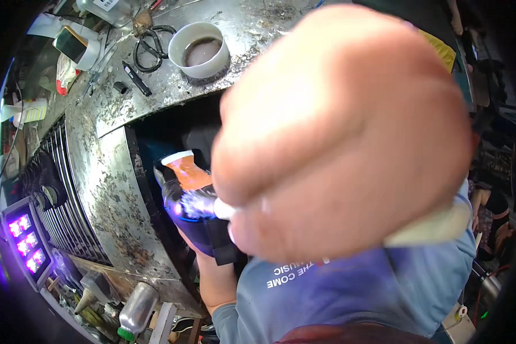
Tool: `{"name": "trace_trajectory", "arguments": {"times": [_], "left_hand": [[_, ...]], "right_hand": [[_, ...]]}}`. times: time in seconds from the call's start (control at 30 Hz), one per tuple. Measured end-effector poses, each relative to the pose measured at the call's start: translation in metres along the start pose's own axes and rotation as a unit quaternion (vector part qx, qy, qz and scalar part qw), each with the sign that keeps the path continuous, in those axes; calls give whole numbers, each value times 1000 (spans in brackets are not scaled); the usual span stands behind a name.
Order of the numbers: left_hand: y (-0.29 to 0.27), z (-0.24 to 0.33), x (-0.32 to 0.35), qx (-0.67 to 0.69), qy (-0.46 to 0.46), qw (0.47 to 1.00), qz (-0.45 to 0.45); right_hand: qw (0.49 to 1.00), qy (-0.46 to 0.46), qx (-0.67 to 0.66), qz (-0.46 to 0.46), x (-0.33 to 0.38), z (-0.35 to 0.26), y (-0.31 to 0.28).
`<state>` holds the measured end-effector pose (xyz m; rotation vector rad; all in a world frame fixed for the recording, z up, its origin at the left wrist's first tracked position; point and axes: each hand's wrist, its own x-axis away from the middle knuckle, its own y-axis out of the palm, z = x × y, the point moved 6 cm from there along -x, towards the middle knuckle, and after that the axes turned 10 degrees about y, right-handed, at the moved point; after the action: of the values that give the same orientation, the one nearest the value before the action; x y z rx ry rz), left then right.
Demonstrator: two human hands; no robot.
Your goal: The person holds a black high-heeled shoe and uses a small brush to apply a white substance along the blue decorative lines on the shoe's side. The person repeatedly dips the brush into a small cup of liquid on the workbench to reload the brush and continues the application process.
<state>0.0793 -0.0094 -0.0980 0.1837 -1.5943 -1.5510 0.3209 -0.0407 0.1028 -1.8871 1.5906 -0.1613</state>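
My right hand [344, 143] fills much of the head view, close up and slightly blurred. Its fingers are closed around a brush, whose pale handle [430, 226] shows beyond the fist. The brush's whitish bristles [198, 204] meet a black shoe [203, 232], beside an orange piece [188, 172] with a white edge. From below, my left hand [194, 243] supports the shoe; most of its fingers are hidden behind it. A violet-blue glow lies on the shoe near the bristles.
A white bowl [217, 54] of dark liquid stands on the worn metal bench [114, 200], near a black marker [136, 78] and its loose cap [120, 87]. At left are a metal-bar rack [77, 200] and a lit purple lamp [28, 243]. A metal bottle [139, 307] stands lower left.
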Motion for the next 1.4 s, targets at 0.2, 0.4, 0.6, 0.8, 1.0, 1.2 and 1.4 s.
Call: {"name": "trace_trajectory", "arguments": {"times": [0.2, 0.4, 0.6, 0.8, 1.0, 1.2, 1.4], "left_hand": [[2, -45, 1, 241, -149, 959, -18], [-5, -72, -3, 324, -201, 924, -2], [-5, -76, -5, 346, -199, 917, -5], [1, -73, -9, 359, -197, 912, -25], [4, -72, -10, 347, -186, 918, -39], [-1, -73, -8, 341, -148, 928, 7], [0, -68, -12, 306, -125, 944, -19]], "right_hand": [[982, 90, 72, 152, -42, 77, -41], [902, 228, 355, 88, -74, 158, -23], [904, 220, 346, 117, -81, 155, -24], [926, 116, 320, 161, -66, 138, -27], [977, 85, 97, 168, -59, 105, -31], [996, 10, -87, 24, -48, 41, 15], [991, -6, -127, -41, -48, 24, 43]]}}
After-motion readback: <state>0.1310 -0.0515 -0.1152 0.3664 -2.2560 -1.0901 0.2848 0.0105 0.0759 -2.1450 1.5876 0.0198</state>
